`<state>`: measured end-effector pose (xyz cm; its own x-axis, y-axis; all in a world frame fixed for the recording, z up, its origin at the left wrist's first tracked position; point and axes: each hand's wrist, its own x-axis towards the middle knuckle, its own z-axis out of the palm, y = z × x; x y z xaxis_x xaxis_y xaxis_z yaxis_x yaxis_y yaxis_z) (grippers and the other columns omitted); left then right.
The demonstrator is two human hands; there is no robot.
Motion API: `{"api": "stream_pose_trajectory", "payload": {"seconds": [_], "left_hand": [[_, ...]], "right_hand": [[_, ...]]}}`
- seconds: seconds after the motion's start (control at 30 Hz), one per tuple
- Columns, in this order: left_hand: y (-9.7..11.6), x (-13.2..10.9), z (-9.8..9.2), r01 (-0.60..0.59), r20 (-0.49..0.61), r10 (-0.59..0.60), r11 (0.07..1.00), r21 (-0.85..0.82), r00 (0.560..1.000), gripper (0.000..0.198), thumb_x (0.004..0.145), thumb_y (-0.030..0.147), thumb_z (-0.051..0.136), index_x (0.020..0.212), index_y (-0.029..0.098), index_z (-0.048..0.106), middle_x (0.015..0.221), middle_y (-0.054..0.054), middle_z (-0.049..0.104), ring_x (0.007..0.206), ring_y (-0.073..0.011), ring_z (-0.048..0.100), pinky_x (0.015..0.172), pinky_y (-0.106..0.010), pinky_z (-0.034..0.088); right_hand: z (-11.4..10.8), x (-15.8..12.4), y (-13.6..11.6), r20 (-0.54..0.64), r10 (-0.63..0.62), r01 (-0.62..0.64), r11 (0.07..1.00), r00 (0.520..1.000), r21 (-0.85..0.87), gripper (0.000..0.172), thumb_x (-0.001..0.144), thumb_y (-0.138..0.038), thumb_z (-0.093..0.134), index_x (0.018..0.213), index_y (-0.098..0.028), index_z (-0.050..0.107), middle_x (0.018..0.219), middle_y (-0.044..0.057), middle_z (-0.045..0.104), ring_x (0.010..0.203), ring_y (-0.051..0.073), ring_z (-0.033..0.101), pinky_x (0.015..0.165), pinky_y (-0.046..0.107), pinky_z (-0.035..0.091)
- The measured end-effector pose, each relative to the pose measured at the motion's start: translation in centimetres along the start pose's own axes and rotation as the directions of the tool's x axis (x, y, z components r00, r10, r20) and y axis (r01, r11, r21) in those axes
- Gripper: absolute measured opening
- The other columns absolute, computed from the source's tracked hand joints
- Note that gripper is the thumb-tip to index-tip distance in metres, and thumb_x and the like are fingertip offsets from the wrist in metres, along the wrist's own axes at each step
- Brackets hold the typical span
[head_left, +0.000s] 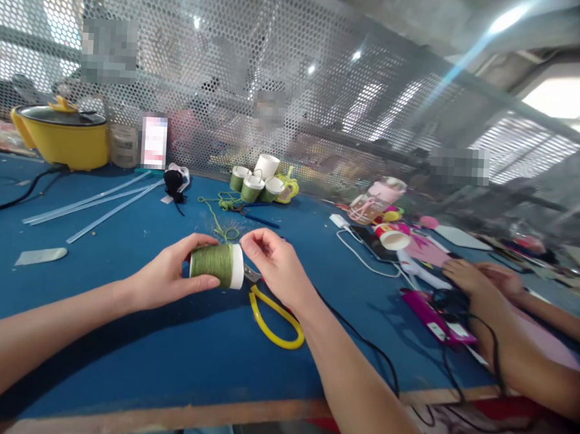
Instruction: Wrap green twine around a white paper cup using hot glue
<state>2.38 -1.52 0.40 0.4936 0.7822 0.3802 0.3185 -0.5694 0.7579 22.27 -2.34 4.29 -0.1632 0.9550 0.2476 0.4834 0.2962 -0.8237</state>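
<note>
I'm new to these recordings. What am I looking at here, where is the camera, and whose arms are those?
No machine here: one camera worn on a person's head looks down at their bare hands. The left hand grips a green-cord-wrapped cup held sideways above the blue table; the right hand pinches at its white end, holding what I cannot tell. Yellow-handled scissors lie beneath. Further back: more wrapped cups, clear sticks, a yellow pot. A co-worker's arms rest at far right.
</note>
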Motion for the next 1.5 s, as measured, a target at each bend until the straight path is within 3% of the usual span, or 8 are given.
{"api": "stream_pose_trajectory", "payload": {"seconds": [0.1, 0.27, 0.53, 0.87, 1.1, 1.23, 1.4, 1.5], "left_hand": [[-0.1, -0.1, 0.1, -0.056, 0.025, 0.055, 0.997, 0.053, 0.998, 0.047, 0.077, 0.039, 0.061, 0.116, 0.019, 0.044, 0.113, -0.009, 0.057, 0.101, -0.0237, 0.056, 0.088, -0.038, 0.046], [-0.5, -0.2, 0.2, -0.076, 0.051, 0.072, 0.994, 0.075, 0.996, 0.05, 0.077, 0.039, 0.062, 0.118, 0.02, 0.042, 0.111, -0.009, 0.058, 0.099, -0.0234, 0.058, 0.083, -0.035, 0.049], [-0.6, -0.3, 0.3, -0.1, 0.071, 0.092, 0.989, 0.111, 0.993, 0.056, 0.076, 0.039, 0.062, 0.122, 0.021, 0.037, 0.103, -0.007, 0.059, 0.093, -0.0223, 0.059, 0.079, -0.034, 0.049], [-0.6, -0.5, 0.2, -0.225, 0.106, 0.207, 0.954, 0.2, 0.973, 0.06, 0.079, 0.039, 0.06, 0.127, 0.021, 0.029, 0.117, -0.011, 0.052, 0.104, -0.025, 0.054, 0.088, -0.038, 0.045], [-0.5, -0.7, 0.2, -0.288, 0.234, 0.232, 0.927, 0.242, 0.944, 0.05, 0.083, 0.039, 0.055, 0.126, 0.022, 0.036, 0.112, -0.011, 0.051, 0.101, -0.0245, 0.053, 0.085, -0.037, 0.046], [-0.3, -0.6, 0.1, -0.232, 0.215, 0.186, 0.95, 0.21, 0.959, 0.046, 0.082, 0.04, 0.056, 0.121, 0.02, 0.043, 0.107, -0.009, 0.053, 0.095, -0.0221, 0.056, 0.082, -0.034, 0.047], [0.1, -0.3, -0.2, -0.168, 0.14, 0.145, 0.972, 0.166, 0.98, 0.044, 0.081, 0.037, 0.058, 0.12, 0.021, 0.044, 0.108, -0.008, 0.055, 0.097, -0.0214, 0.055, 0.084, -0.033, 0.046], [0.0, -0.1, -0.3, -0.131, 0.099, 0.118, 0.982, 0.139, 0.988, 0.044, 0.08, 0.036, 0.059, 0.12, 0.021, 0.045, 0.112, -0.007, 0.054, 0.101, -0.0222, 0.054, 0.088, -0.034, 0.044]], "right_hand": [[-0.1, 0.1, 0.1, 0.087, -0.018, 0.016, 1.0, 0.996, 0.016, 0.03, 0.087, -0.044, 0.044, 0.093, -0.018, 0.058, 0.093, 0.006, 0.063, 0.088, 0.017, 0.056, 0.077, 0.029, 0.043], [-0.3, 0.0, -0.1, 0.21, -0.021, 0.025, 0.999, 0.977, -0.02, 0.04, 0.09, -0.047, 0.036, 0.097, -0.019, 0.063, 0.099, 0.007, 0.065, 0.094, 0.02, 0.057, 0.085, 0.035, 0.041], [-0.4, -0.1, -0.4, 0.228, 0.044, -0.028, 0.997, 0.973, -0.071, 0.05, 0.088, -0.053, 0.036, 0.089, -0.015, 0.067, 0.092, 0.008, 0.065, 0.088, 0.02, 0.059, 0.08, 0.032, 0.041], [0.2, -0.1, 0.3, 0.244, 0.01, -0.08, 0.957, 0.97, 0.279, 0.049, 0.085, -0.056, 0.04, 0.098, -0.018, 0.068, 0.106, 0.008, 0.066, 0.105, 0.021, 0.056, 0.095, 0.036, 0.037], [1.1, 0.0, 0.8, 0.34, 0.04, -0.173, 0.912, 0.94, 0.371, 0.055, 0.083, -0.061, 0.039, 0.1, -0.018, 0.068, 0.102, 0.009, 0.067, 0.104, 0.023, 0.057, 0.093, 0.039, 0.04], [0.5, 0.3, 0.6, 0.282, 0.066, -0.141, 0.958, 0.957, 0.251, 0.051, 0.085, -0.056, 0.038, 0.101, -0.015, 0.065, 0.101, 0.01, 0.066, 0.096, 0.019, 0.059, 0.086, 0.033, 0.045], [-2.6, 1.6, 0.3, -0.03, 0.099, -0.101, 0.991, 0.995, -0.092, 0.039, 0.086, -0.047, 0.042, 0.09, -0.013, 0.061, 0.085, 0.008, 0.066, 0.066, 0.014, 0.059, 0.055, 0.024, 0.046], [-4.6, 2.6, 0.9, -0.13, 0.136, -0.184, 0.843, 0.982, -0.505, 0.035, 0.086, -0.044, 0.041, 0.081, -0.015, 0.059, 0.074, 0.006, 0.066, 0.064, 0.014, 0.059, 0.058, 0.024, 0.044]]}}
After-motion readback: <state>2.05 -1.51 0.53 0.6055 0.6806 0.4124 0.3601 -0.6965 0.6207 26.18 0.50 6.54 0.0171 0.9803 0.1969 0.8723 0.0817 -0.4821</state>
